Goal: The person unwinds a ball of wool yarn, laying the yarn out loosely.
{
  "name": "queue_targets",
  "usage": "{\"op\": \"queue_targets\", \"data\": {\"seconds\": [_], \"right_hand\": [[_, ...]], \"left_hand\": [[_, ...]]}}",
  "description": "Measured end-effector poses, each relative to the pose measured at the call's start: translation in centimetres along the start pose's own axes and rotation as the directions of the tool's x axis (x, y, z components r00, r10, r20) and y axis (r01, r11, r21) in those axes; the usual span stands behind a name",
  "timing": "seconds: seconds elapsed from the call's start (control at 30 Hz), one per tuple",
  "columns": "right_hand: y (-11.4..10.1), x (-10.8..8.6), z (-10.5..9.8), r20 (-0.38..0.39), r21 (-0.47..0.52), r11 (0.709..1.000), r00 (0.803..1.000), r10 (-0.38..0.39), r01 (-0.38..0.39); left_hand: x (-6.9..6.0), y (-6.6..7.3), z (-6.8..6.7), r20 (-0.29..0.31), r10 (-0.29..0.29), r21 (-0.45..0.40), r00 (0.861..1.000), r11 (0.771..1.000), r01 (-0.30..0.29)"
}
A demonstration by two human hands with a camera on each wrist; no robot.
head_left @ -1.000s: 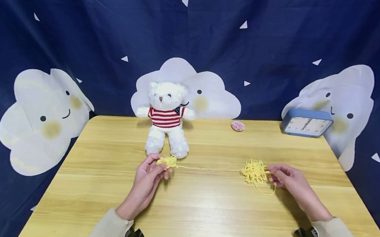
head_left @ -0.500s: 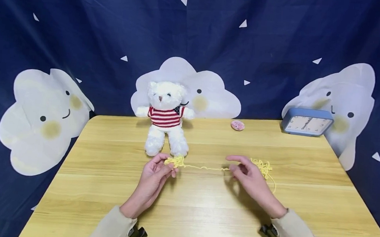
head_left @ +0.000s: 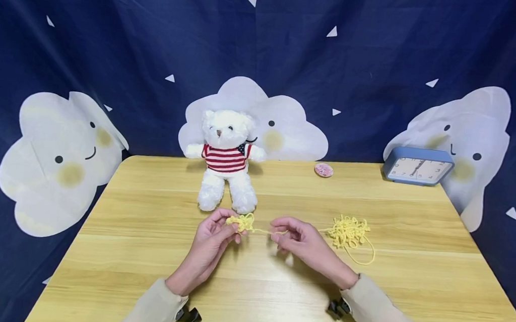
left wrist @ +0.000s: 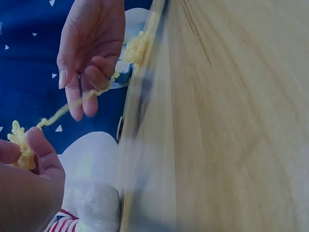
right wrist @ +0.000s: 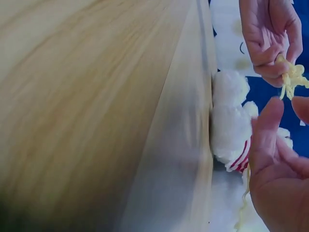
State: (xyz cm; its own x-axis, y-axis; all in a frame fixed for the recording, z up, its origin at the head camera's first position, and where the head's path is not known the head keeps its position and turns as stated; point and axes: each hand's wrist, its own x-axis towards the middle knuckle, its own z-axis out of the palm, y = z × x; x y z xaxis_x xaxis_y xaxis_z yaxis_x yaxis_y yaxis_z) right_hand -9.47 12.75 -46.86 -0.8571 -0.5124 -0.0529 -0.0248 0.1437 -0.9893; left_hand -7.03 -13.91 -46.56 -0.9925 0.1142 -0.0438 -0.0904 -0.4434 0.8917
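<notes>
My left hand (head_left: pixel 213 238) pinches a small looped bundle of yellow yarn (head_left: pixel 245 222) between thumb and fingers, just above the table. From it a single strand (left wrist: pixel 58 114) runs right, across the fingers of my right hand (head_left: pixel 303 243). In the left wrist view that strand lies over the right hand's fingers; its thumb and forefinger stand apart. The strand leads on to a loose tangled pile of the same yarn (head_left: pixel 350 232) on the table, right of the right hand. A thin loop of yarn curves out at the pile's front.
A white teddy bear (head_left: pixel 224 159) in a striped top sits just behind the left hand. At the table's back edge are a small pink round item (head_left: pixel 324 170) and a blue clock (head_left: pixel 418 166). The wooden table (head_left: pixel 132 252) meets a dark blue curtain.
My right hand has left the yarn pile and moved left along the strand, towards the left hand. My left hand has shifted slightly right with its bundle. The pile stays on the table.
</notes>
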Motion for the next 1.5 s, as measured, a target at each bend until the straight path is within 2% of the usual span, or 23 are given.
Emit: {"op": "queue_targets", "data": {"seconds": [0.2,0.37,0.5,0.73,0.97,1.17,1.37,1.5], "right_hand": [[0.2,-0.8,-0.8,0.011,-0.029,0.999,1.0,-0.015,0.016],[0.5,-1.8,-1.8,-0.062,-0.066,0.997,0.997,-0.049,0.045],[0.5,-2.7,-2.8,-0.122,-0.082,0.996,0.992,-0.042,0.032],[0.2,-3.8,-4.3,-0.207,-0.065,0.998,0.978,-0.034,0.021],[-0.7,-4.5,-5.8,-0.311,-0.019,1.0,0.95,-0.017,0.012],[-1.2,-4.9,-7.0,-0.412,0.01,1.0,0.911,-0.007,0.012],[-1.3,-5.6,-8.0,-0.48,0.052,0.997,0.877,-0.022,0.054],[-1.2,-6.2,-8.8,-0.505,0.118,0.988,0.863,-0.025,0.098]], "left_hand": [[0.1,0.1,-0.2,-0.005,0.015,-0.004,1.0,1.0,-0.015],[0.0,0.3,-0.4,-0.026,0.053,-0.043,0.998,0.998,-0.054],[-0.1,0.4,-0.5,-0.036,0.071,-0.085,0.997,0.994,-0.073],[-0.1,0.3,-0.8,-0.003,0.058,-0.146,0.998,0.988,-0.058],[-0.1,0.2,-1.0,0.011,0.026,-0.121,1.0,0.992,-0.024],[-0.2,0.2,-1.2,0.01,0.005,-0.06,1.0,0.998,-0.004],[-0.4,0.4,-1.5,-0.038,0.009,-0.004,0.999,1.0,-0.009],[-0.3,0.5,-1.6,-0.046,0.006,-0.03,0.999,1.0,-0.007]]}}
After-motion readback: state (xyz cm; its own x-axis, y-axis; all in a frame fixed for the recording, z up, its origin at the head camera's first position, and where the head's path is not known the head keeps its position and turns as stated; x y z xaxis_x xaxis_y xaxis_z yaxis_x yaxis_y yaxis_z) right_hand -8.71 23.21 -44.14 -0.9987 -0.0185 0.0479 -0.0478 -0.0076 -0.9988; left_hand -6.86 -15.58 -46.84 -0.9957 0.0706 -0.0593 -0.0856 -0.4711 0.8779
